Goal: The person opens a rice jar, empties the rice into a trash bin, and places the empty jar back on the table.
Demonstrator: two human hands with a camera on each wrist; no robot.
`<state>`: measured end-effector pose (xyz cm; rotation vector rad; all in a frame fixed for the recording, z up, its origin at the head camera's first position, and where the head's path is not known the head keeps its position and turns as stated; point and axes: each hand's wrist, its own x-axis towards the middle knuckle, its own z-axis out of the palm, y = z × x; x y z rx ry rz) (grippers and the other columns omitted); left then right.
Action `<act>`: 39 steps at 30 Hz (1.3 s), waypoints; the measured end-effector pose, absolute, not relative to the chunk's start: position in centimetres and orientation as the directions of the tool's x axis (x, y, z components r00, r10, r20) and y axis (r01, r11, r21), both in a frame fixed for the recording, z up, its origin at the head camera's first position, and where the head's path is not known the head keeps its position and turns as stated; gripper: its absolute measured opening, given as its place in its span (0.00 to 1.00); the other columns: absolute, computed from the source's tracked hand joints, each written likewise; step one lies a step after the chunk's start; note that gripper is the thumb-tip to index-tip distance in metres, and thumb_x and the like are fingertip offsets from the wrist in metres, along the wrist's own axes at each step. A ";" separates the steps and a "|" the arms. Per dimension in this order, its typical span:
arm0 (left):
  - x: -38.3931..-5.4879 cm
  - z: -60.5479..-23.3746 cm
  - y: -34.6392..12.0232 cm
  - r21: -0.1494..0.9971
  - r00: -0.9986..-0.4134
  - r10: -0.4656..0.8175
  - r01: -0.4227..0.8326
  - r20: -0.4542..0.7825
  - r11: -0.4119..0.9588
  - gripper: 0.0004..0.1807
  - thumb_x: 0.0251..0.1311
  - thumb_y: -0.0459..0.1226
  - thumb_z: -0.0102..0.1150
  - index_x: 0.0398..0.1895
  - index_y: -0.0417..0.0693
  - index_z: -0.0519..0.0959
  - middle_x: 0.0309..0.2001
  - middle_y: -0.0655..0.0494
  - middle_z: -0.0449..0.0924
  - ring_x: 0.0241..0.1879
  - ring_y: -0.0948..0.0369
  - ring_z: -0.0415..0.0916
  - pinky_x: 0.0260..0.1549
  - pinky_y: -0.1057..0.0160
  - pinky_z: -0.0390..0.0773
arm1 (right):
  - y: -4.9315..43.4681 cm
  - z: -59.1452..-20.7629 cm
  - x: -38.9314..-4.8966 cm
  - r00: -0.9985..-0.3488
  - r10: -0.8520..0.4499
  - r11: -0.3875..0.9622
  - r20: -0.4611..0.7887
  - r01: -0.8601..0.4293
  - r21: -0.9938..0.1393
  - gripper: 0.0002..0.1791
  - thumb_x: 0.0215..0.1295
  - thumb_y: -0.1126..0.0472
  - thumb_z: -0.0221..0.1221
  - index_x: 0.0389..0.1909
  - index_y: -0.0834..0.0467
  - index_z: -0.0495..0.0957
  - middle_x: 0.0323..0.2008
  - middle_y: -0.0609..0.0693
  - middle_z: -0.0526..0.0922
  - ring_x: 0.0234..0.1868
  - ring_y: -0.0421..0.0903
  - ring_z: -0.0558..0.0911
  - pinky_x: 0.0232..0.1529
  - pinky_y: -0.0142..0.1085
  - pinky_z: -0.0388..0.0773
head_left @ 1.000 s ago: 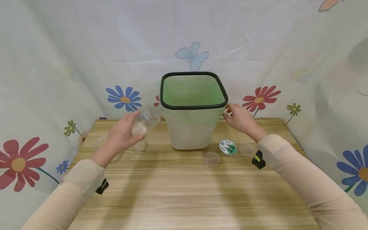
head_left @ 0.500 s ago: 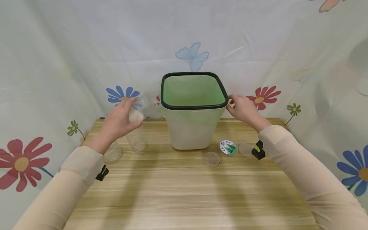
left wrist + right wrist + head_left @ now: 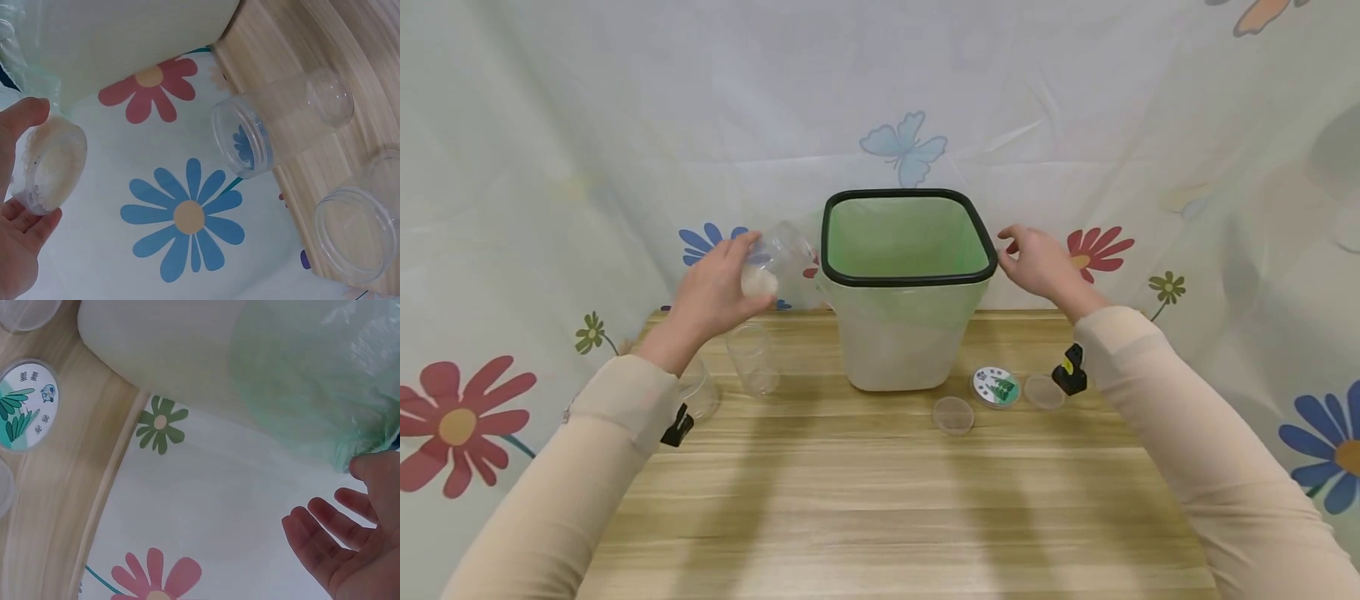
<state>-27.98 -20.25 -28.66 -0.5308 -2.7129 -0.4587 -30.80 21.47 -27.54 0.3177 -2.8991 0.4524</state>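
Note:
My left hand [image 3: 716,287] grips a clear plastic jar [image 3: 785,245] around its lower part. The jar tilts toward the bin, its mouth near the bin's left rim. White grainy contents [image 3: 57,165] sit in its base. A pale bin [image 3: 901,350] with a black rim and a green bag liner [image 3: 901,237] stands at the middle back. My right hand [image 3: 1041,265] is at the rim's right side. In the right wrist view its thumb [image 3: 369,464] touches the liner's bunched edge, and the other fingers stay apart from it, loosely bent.
Two clear jars [image 3: 284,122] [image 3: 355,234] stand on the wooden table [image 3: 880,492] at the left. Right of the bin lie a lid with a printed green label [image 3: 996,387] and two clear lids [image 3: 952,415] [image 3: 1043,391]. A flower-print curtain [image 3: 737,100] surrounds the table.
My left hand has lifted the jar higher, still tilted toward the bin. My right hand has risen slightly along the rim's right side. The bin and the lids have stayed in place.

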 end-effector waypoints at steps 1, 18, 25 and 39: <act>-28.1 -28.5 -20.2 0.245 -0.872 0.302 0.412 0.384 0.878 0.45 0.43 0.45 0.67 0.65 0.45 0.58 0.53 0.40 0.70 0.43 0.45 0.71 0.35 0.46 0.74 | 21.5 -27.4 -30.9 -0.959 -0.179 0.931 0.221 -0.238 -0.278 0.22 0.66 0.58 0.47 0.57 0.67 0.67 0.47 0.68 0.77 0.45 0.62 0.77 0.42 0.52 0.74; -28.9 -25.8 -19.2 0.198 -0.855 0.322 0.426 0.406 0.883 0.44 0.44 0.45 0.67 0.66 0.46 0.57 0.54 0.40 0.69 0.40 0.45 0.71 0.33 0.45 0.75 | 20.4 -23.2 -31.2 -0.982 -0.161 0.944 0.097 -0.182 -0.277 0.31 0.68 0.49 0.43 0.63 0.68 0.59 0.51 0.69 0.75 0.41 0.59 0.80 0.51 0.54 0.70; -29.0 -24.6 -18.7 0.174 -0.854 0.330 0.425 0.403 0.888 0.45 0.45 0.45 0.66 0.67 0.48 0.57 0.54 0.41 0.70 0.42 0.45 0.72 0.35 0.44 0.76 | 19.5 -22.2 -30.8 -0.987 -0.158 0.940 -0.002 -0.150 -0.307 0.34 0.67 0.47 0.44 0.64 0.69 0.58 0.45 0.67 0.79 0.24 0.48 0.84 0.52 0.50 0.72; -29.1 -22.7 -17.3 0.155 -0.861 0.365 0.439 0.354 0.885 0.45 0.47 0.43 0.66 0.68 0.50 0.54 0.56 0.41 0.67 0.47 0.46 0.69 0.42 0.44 0.75 | 18.3 -22.3 -30.8 -0.985 -0.132 0.921 -0.115 -0.079 -0.381 0.30 0.65 0.52 0.49 0.55 0.74 0.68 0.37 0.67 0.81 0.21 0.45 0.84 0.56 0.50 0.70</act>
